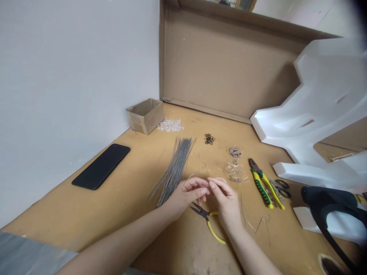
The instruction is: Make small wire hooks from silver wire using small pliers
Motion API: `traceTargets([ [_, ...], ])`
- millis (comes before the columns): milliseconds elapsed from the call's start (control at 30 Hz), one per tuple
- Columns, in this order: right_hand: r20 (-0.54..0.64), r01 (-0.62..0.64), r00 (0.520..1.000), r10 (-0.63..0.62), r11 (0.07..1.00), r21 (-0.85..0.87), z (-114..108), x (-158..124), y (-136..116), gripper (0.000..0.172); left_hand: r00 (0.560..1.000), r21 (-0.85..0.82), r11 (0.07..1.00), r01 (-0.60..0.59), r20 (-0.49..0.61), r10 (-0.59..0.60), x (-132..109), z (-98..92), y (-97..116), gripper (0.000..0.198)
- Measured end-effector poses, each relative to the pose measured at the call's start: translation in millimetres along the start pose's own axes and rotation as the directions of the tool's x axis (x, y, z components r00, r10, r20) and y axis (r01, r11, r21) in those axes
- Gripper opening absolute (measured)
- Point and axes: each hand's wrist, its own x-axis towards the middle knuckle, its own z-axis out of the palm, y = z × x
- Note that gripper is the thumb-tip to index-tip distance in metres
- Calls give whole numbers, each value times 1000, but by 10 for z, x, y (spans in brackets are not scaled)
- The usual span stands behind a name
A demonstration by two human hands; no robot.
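My left hand and my right hand meet fingertip to fingertip over the brown table. Both pinch a thin wire bent into a loop by the left fingers. Small yellow-handled pliers lie on the table just under my hands. A bundle of straight grey wires fans out just left of my left hand. A heap of small finished wire pieces lies beyond my right hand.
A black phone lies at the left. A small cardboard box, clear beads, black rings, green-yellow pliers and black scissors surround the work spot. White foam and a black device fill the right.
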Motion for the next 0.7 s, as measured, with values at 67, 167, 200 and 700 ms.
traceTargets([
  [67, 23, -13, 1000, 13, 1000, 18, 12, -11, -3, 12, 999, 15, 1000, -13, -32, 13, -2, -7, -17, 19],
  [167, 49, 15, 999, -14, 1000, -21, 37, -27, -27, 12, 996, 37, 999, -36, -85, 39, 0, -10, -27, 16],
  [200, 54, 31, 998, -29, 999, -40, 45, -28, -43, 12, 995, 34, 999, -40, -88, 43, 2, -10, -26, 16],
  [700, 562, 537, 826, 32, 258, -803, -455, -564, -177, 50, 996, -314, 947, 68, -30, -82, 31, -42, 118, 23],
])
